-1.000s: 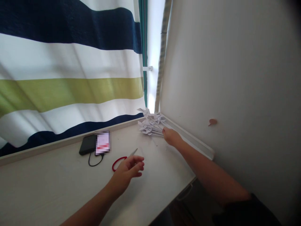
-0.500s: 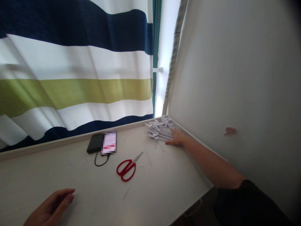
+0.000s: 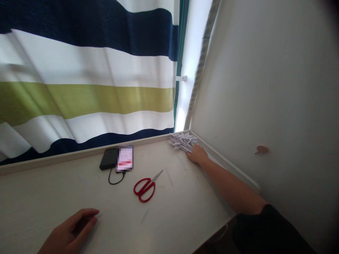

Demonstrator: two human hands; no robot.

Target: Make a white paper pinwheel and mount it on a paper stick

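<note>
Two bare hands are at a white tabletop. The right hand has its thumb and fingers wrapped on the thin stems of a bunch of spiky, folded white paper shapes, which lies in the far right corner. The left hand is loose and grips nothing, its fingers bent, well apart from the bunch. Between the hands, metal scissors with round red handles point toward that same corner. Near the far edge, a phone with a pale pink screen meets the right side of a flat black box, and a thin black cord loops below. Red marks show on the screen, too blurry to read.
</note>
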